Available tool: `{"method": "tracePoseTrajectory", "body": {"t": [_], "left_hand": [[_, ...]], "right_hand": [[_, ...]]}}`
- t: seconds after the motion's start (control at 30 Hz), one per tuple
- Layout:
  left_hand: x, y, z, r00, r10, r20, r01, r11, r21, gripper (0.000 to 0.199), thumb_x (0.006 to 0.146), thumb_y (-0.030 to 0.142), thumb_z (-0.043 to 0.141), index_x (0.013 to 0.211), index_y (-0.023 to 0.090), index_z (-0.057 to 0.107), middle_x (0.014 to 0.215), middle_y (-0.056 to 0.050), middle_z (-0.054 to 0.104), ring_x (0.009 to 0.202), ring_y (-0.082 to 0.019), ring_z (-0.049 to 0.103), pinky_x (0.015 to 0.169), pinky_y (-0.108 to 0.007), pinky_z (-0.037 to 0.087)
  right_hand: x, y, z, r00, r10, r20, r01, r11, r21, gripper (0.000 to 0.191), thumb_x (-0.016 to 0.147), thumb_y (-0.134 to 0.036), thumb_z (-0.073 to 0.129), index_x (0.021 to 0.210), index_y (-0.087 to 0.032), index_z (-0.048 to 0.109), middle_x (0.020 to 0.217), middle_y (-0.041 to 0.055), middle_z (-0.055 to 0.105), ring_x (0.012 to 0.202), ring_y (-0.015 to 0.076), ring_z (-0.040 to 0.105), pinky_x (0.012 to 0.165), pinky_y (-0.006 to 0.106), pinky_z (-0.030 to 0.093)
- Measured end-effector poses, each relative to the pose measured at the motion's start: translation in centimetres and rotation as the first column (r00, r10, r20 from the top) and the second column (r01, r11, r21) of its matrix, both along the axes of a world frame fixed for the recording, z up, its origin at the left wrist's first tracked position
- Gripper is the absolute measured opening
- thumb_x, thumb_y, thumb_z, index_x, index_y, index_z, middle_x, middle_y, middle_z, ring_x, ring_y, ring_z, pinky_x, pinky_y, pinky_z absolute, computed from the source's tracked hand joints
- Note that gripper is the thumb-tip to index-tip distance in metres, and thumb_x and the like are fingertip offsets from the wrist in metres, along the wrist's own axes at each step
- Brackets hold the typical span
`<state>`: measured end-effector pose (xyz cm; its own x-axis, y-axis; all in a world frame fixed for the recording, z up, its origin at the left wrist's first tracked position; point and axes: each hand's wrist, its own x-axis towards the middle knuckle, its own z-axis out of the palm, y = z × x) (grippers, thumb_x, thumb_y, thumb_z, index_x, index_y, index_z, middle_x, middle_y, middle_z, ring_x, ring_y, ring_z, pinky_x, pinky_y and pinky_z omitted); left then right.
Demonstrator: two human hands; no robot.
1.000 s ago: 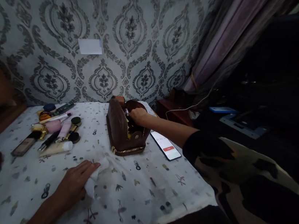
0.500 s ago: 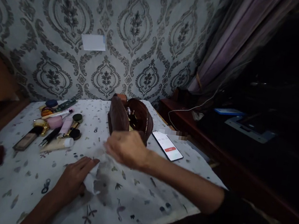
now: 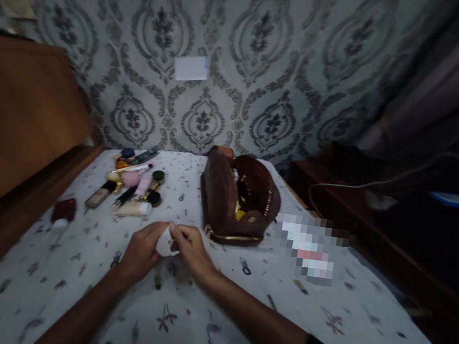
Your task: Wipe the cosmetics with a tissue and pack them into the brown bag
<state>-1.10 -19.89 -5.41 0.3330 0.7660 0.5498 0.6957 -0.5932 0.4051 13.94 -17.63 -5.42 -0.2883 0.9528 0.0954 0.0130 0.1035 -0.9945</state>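
A small white piece of tissue or cloth [image 3: 166,243] is pinched between my two hands, over the patterned white cloth. My left hand [image 3: 143,250] grips its left side, fingers closed. My right hand [image 3: 190,249] has its fingers closed on the right edge, close against the left hand. Just beyond my right hand stands a brown bag [image 3: 220,193], unzipped and open, with a few items dimly visible inside. Left of the bag lies a group of cosmetics: a cream tube [image 3: 131,209], a pink item [image 3: 130,178], a foundation bottle [image 3: 99,195] and several others.
A dark red bottle with a white cap [image 3: 64,212] lies at the left. A pixelated phone [image 3: 308,250] is right of the bag. Wooden furniture [image 3: 19,127] borders the left side, and a patterned wall [image 3: 203,118] rises behind. A cable [image 3: 350,186] runs at the right.
My right hand has moved away from the bag and down to my left hand, and now grips the white piece too. The view has turned to the left.
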Motion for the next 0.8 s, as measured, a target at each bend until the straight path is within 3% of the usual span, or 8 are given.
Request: {"method": "tracePoseTrajectory", "body": {"t": [0.13,0.23,0.3,0.37,0.47,0.57,0.67,0.8], "left_hand": [[-0.5,0.2,0.5,0.995,0.098,0.001,-0.098,0.994,-0.038,0.032,0.079,0.010,0.047,0.106,0.016,0.064,0.101,-0.010,0.073,0.095,-0.022,0.067,0.086,-0.035,0.054],[-2.2,0.7,0.9,0.975,0.222,0.021,-0.222,0.975,-0.012,0.033,0.080,0.012,0.047,0.109,0.016,0.063,0.104,-0.010,0.072,0.099,-0.024,0.066,0.088,-0.036,0.052],[-4.3,1.3,1.5,0.930,0.361,0.070,-0.362,0.932,0.008,0.030,0.084,0.017,0.046,0.109,0.017,0.063,0.103,-0.009,0.072,0.097,-0.024,0.066,0.087,-0.036,0.051],[-7.4,2.1,2.2,0.824,0.549,0.142,-0.557,0.831,0.016,0.026,0.087,0.024,0.046,0.105,0.017,0.063,0.097,-0.009,0.071,0.091,-0.024,0.065,0.084,-0.036,0.051],[-13.0,3.0,3.1,0.588,0.801,0.108,-0.804,0.594,-0.028,0.026,0.090,0.032,0.045,0.101,0.016,0.062,0.089,-0.010,0.068,0.085,-0.027,0.063,0.081,-0.038,0.050],[-17.5,3.2,3.2,0.474,0.877,-0.080,-0.880,0.474,-0.023,0.029,0.088,0.025,0.046,0.111,0.015,0.060,0.109,-0.016,0.064,0.107,-0.033,0.058,0.092,-0.044,0.046],[-19.4,2.9,2.0,0.462,0.874,-0.148,-0.887,0.457,-0.068,0.031,0.086,0.023,0.050,0.113,0.013,0.060,0.114,-0.019,0.061,0.111,-0.035,0.055,0.095,-0.048,0.045],[-19.4,2.6,-0.2,0.487,0.858,-0.166,-0.874,0.477,-0.096,0.038,0.083,0.022,0.055,0.121,0.015,0.058,0.129,-0.020,0.053,0.117,-0.036,0.051,0.100,-0.050,0.042]], "right_hand": [[-1.8,0.2,-1.4,0.995,-0.054,-0.085,0.044,0.992,-0.118,0.062,0.079,-0.078,0.044,0.055,-0.021,0.044,0.047,-0.0034,0.039,0.046,0.0110,0.037,0.044,0.023,0.029],[-1.9,-0.2,-1.9,1.000,-0.005,-0.030,0.004,1.000,-0.008,0.061,0.083,-0.074,0.044,0.053,-0.021,0.045,0.046,-0.0027,0.041,0.046,0.0115,0.040,0.047,0.024,0.032],[-1.7,-0.6,-1.9,0.999,0.035,0.020,-0.036,0.998,0.055,0.060,0.086,-0.070,0.044,0.053,-0.020,0.046,0.047,-0.0021,0.044,0.048,0.0114,0.042,0.050,0.024,0.034],[-1.4,-0.8,-1.8,0.998,0.049,0.032,-0.050,0.998,0.047,0.059,0.087,-0.068,0.043,0.054,-0.020,0.047,0.048,-0.0020,0.045,0.048,0.0110,0.043,0.049,0.023,0.033],[-1.2,-1.0,-1.7,0.998,0.054,0.020,-0.055,0.998,0.005,0.057,0.087,-0.068,0.044,0.056,-0.020,0.048,0.048,-0.0022,0.045,0.046,0.0106,0.043,0.047,0.022,0.032],[-1.2,-1.0,-1.6,0.998,0.067,0.023,-0.067,0.998,0.018,0.057,0.087,-0.067,0.044,0.055,-0.020,0.048,0.048,-0.0022,0.045,0.045,0.0105,0.043,0.045,0.022,0.033],[-1.2,-1.0,-1.4,0.996,0.075,0.045,-0.078,0.996,0.051,0.057,0.088,-0.066,0.044,0.055,-0.020,0.049,0.047,-0.0021,0.046,0.045,0.0106,0.044,0.047,0.022,0.036],[-1.3,-1.0,-1.3,0.993,0.084,0.080,-0.090,0.994,0.063,0.057,0.088,-0.066,0.044,0.055,-0.020,0.050,0.047,-0.0022,0.046,0.044,0.0110,0.045,0.048,0.023,0.036]]}}
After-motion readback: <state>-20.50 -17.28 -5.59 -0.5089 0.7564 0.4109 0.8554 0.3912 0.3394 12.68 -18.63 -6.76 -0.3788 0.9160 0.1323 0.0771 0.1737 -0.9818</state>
